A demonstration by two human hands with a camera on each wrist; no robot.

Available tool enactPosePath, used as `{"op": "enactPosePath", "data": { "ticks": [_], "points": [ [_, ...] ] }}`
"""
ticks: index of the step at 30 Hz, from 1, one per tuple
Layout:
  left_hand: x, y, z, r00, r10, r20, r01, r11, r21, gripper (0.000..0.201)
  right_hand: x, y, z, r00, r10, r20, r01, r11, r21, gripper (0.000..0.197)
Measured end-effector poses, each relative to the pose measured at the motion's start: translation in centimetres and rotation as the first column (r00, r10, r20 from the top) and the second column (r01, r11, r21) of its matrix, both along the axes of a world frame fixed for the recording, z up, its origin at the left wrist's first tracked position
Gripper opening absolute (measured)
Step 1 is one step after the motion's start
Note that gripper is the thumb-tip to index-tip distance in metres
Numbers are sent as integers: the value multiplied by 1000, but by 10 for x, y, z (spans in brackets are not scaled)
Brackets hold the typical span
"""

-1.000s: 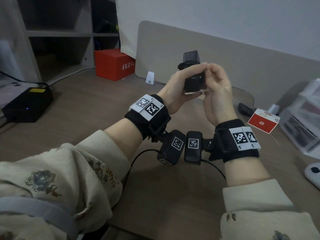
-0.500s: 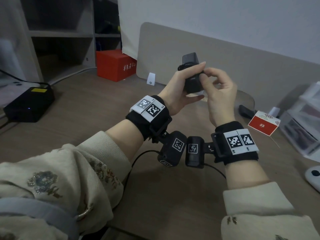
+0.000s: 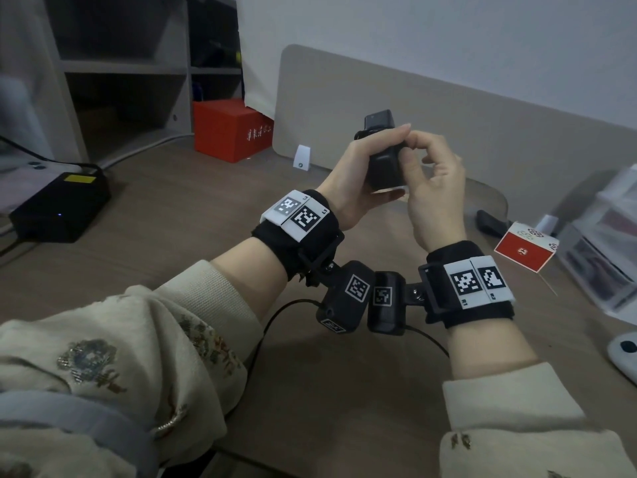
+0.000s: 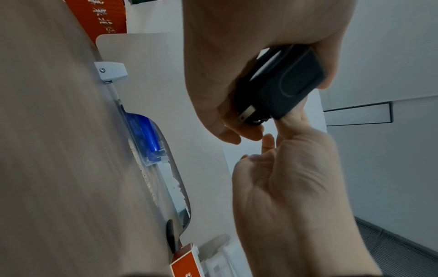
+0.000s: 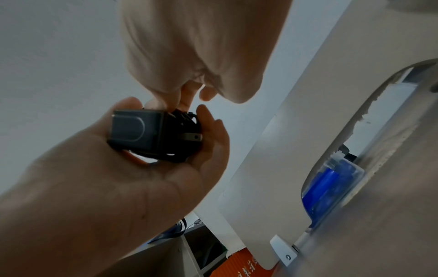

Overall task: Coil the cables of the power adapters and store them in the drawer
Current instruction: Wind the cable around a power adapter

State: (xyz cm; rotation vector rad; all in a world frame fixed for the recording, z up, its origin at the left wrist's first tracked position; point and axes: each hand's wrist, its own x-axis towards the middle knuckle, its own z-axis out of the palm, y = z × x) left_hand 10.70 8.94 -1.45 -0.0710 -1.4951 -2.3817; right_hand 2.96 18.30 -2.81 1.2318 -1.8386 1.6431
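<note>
Wooden desk below, left hand raised, grip curled round black power adapter, right hand fingertips pinching its cable

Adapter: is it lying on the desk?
No, the adapter is held up above the desk in the left hand, with the right hand at it.
</note>
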Motion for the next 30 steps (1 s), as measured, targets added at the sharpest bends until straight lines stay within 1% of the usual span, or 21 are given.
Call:
{"op": "enactPosePath", "data": {
  "ticks": [3, 5, 7, 10, 13, 15, 18, 19, 21, 22, 24, 26, 28, 30],
  "points": [
    [4, 1, 4, 999, -14, -37, 15, 999, 46, 11, 2, 0, 2, 990, 126, 57, -121, 990, -77, 6],
    [4, 3, 5, 998, -18, -59, 23, 997, 79, 9, 1, 0, 3, 985, 158, 64, -152, 984, -95, 6],
    [3, 4, 4, 997, -28, -74, 36, 994, 104, 7, -1, 1, 3, 988, 146, 51, -140, 984, -107, 8],
    [1, 8, 3, 998, -13, -59, 21, 992, 124, 16, -5, 1, 0, 995, 93, 26, -90, 990, -110, 10],
    [1, 9, 2, 999, 13, -38, -9, 994, 108, 23, -2, 1, -1, 997, 69, 18, -67, 991, -117, 10],
    [1, 9, 1, 1000, 21, -21, -19, 996, 87, 24, -1, 1, -1, 1000, 29, -2, -29, 993, -115, 9],
    [2, 8, 0, 999, 42, -13, -41, 998, 50, 22, 1, 0, -2, 995, -82, -51, 78, 993, -92, 8],
    [3, 8, 0, 999, 49, -15, -48, 998, 37, 21, 2, 0, -1, 993, -99, -64, 93, 992, -89, 6],
    [3, 9, 0, 998, 54, -21, -54, 999, 7, 12, 2, 1, 0, 987, -132, -94, 124, 989, -84, 0],
    [3, 9, 0, 998, 57, -17, -57, 998, -10, 10, 2, 2, 0, 979, -165, -123, 156, 985, -80, 5],
    [2, 7, -1, 997, 78, 16, -77, 996, -46, 24, 0, 4, -1, 940, -259, -222, 259, 965, -30, 16],
    [4, 5, 1, 996, 78, 43, -74, 993, -89, 32, -1, 8, -1, 893, -325, -311, 361, 930, 66, 28],
    [6, 2, 4, 993, 82, 83, -70, 988, -137, 40, -3, 11, 0, 866, -335, -372, 410, 901, 141, 32],
    [9, 0, 7, 988, 99, 123, -77, 982, -173, 36, -2, 11, 2, 866, -309, -394, 395, 905, 160, 29]
  ]
}}
